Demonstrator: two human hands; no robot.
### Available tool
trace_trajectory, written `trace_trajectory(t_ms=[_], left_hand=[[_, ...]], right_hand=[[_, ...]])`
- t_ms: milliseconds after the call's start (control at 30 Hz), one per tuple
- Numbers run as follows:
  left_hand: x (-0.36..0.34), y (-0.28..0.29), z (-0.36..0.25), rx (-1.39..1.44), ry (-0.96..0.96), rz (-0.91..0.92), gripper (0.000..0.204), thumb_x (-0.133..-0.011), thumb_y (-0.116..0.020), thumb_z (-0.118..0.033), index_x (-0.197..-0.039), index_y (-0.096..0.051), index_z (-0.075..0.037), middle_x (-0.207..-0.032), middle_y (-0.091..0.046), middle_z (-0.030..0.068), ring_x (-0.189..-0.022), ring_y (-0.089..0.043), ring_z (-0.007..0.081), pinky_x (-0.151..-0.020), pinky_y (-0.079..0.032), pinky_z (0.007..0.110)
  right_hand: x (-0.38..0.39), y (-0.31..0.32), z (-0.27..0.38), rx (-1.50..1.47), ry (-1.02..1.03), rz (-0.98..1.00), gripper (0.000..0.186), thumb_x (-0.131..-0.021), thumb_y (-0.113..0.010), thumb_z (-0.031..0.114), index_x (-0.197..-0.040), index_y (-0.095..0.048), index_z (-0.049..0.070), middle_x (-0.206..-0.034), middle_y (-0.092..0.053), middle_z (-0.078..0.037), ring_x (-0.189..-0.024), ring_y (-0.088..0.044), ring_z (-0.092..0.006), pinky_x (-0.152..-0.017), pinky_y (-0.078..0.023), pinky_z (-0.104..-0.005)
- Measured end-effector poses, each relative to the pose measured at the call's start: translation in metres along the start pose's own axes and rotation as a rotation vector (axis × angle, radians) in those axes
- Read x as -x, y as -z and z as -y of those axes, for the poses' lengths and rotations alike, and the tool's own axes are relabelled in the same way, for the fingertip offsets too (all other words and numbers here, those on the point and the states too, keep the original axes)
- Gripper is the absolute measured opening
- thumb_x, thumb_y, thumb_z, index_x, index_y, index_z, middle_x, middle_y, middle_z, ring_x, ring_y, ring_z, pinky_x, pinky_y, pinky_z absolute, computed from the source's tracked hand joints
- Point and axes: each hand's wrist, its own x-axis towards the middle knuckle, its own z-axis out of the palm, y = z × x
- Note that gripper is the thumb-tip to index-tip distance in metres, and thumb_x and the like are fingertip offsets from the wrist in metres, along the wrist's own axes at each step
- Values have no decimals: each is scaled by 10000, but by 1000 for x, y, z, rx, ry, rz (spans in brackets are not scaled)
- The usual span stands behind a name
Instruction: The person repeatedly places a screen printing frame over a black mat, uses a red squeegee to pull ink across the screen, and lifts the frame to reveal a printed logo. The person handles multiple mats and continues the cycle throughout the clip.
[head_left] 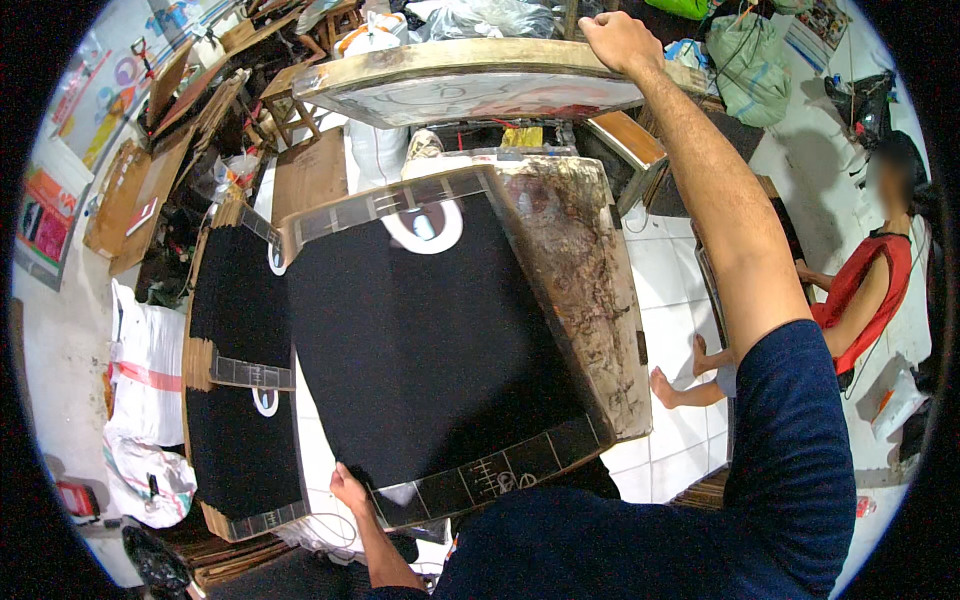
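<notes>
My right hand (622,45) grips the top edge of a raised, tilted screen frame (440,85), which has a wooden rim and a stained mesh. Below it, a black sheet on a thin board (410,350) lies over a stained platen (585,250). The board's edges carry dark and transparent ruled strips, and a white oval with a dark centre sits near its far edge. My left hand (348,488) holds the board's near left edge, its fingers partly hidden. To the left is a stack of similar black pieces (240,300) with white ovals.
A person in a red sleeveless top (860,290) is close at my right. White bundles (145,365) lie at the left, with wooden boards (130,215) against the wall. A small wooden stool (285,90) and green sacks (750,70) are at the back. White floor tiles show around the platen.
</notes>
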Motion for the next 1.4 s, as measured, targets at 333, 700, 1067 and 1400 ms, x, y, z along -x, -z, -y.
trace_trajectory(t_ms=[333, 700, 1067, 1400], left_hand=[[-13, -119, -54, -278, -122, 284, 424, -998, -616, -343, -1009, -662, 79, -924, -714, 244, -830, -665, 347, -812, -504, 453], [-7, -123, -113, -666, -151, 397, 752, -717, -905, -541, -1060, -616, 62, -830, -689, 194, -779, -680, 357, -736, -549, 450], [-10, -134, -143, -740, -144, 371, 775, -731, -884, -532, -1124, -615, 79, -990, -722, 298, -972, -705, 466, -867, -547, 499], [-19, -136, -131, -701, -150, 431, 847, -741, -874, -544, -1236, -570, 73, -1003, -725, 275, -985, -706, 455, -875, -546, 493]], right_hand=[[5, 2, 0, -25, 6, 16, 534, -888, -493, 557, -1272, -732, 271, -1285, -708, -140, -1200, -666, -350, -1051, -500, -490], [2, 20, 14, -110, -12, -14, 452, -895, -543, 478, -1047, -792, 132, -1119, -738, -206, -1083, -701, -392, -964, -545, -487], [-6, 26, 17, -133, 18, -31, 478, -873, -575, 491, -1001, -797, 88, -1101, -736, -229, -1085, -699, -403, -966, -543, -490], [-20, 22, 15, -112, 5, -39, 609, -879, -577, 517, -1132, -738, -13, -1218, -689, -276, -1180, -658, -423, -1010, -519, -500]])
